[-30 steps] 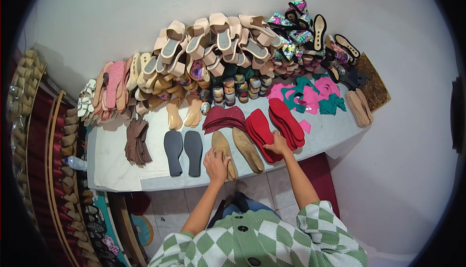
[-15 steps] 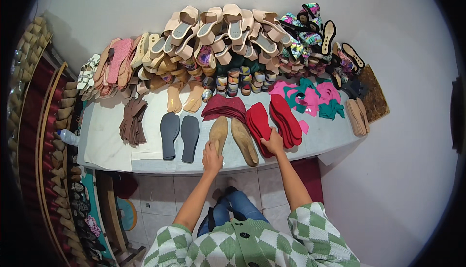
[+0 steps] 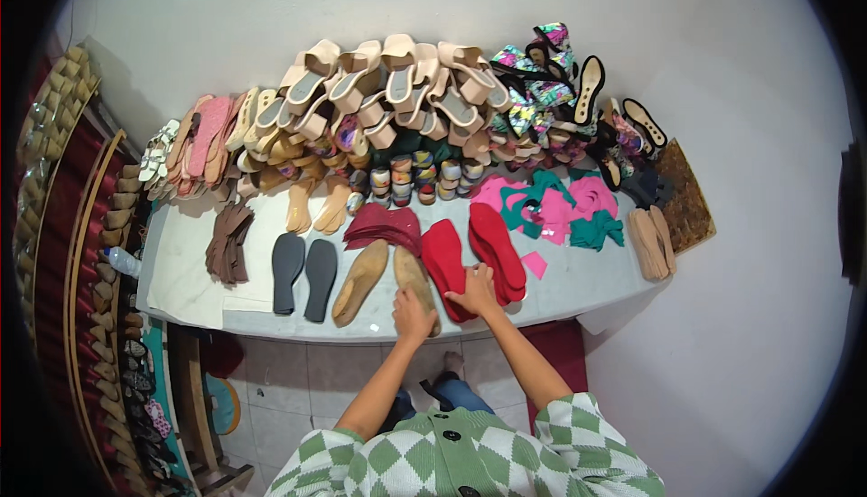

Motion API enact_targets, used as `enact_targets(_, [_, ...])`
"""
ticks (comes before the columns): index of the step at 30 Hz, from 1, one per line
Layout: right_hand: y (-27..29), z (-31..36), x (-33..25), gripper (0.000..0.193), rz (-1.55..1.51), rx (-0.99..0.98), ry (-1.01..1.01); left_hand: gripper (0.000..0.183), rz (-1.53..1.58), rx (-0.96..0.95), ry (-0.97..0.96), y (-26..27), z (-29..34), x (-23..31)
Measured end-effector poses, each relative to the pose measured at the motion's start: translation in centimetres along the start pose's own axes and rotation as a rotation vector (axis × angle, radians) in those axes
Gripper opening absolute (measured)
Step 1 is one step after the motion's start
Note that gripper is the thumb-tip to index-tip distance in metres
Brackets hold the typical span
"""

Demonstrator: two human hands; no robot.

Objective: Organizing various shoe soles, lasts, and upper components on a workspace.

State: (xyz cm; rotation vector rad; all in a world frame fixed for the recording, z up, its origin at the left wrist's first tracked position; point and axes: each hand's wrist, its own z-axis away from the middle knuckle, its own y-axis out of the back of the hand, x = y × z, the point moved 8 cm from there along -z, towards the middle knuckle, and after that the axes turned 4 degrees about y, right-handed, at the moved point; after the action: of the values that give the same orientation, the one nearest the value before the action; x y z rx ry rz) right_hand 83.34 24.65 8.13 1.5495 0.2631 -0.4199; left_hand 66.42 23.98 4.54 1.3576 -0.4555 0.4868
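Observation:
Two worn wooden shoe lasts lie near the table's front edge. The left-hand last is tilted and untouched. My left hand is closed over the near end of the right-hand last. Beside it are two stacks of red insoles. My right hand grips the right edge of the nearer red insole stack, thumb on top. The other red stack lies just right of that hand. Fanned dark red pieces lie behind the lasts, and two dark grey soles are to their left.
Heeled beige sandals are piled along the wall, with patterned heels under them. Pink and green scraps lie to the right, near tan soles. Brown strips are at left. A rack of lasts stands beyond the table's left end.
My left hand has moved from the left last to the right one. The left last now lies tilted farther left. My right hand stays on the red insoles; the whole view has shifted.

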Motion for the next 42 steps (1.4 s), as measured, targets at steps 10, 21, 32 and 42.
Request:
enact_targets(10, [6.5,-3.1,7.9,0.053,0.105,0.318,0.04,0.076,-0.043,0.166,-0.095,1.1,-0.3,3.4])
enact_targets(21, [6.3,-5.5,12.5,0.049,-0.25,0.088,0.075,0.059,-0.069,-0.105,-0.705,-4.8,-0.1,17.2])
enact_targets(32, [6.3,-0.3,16.0,0.042,-1.145,0.132,-0.18,0.041,0.193,0.251,-0.412,2.2,-0.6,11.7])
enact_targets(42, [2.0,1.8,-0.9,0.05,-0.724,0.242,0.032,0.046,-0.081,0.425,-0.069,10.7,-1.5,-2.6])
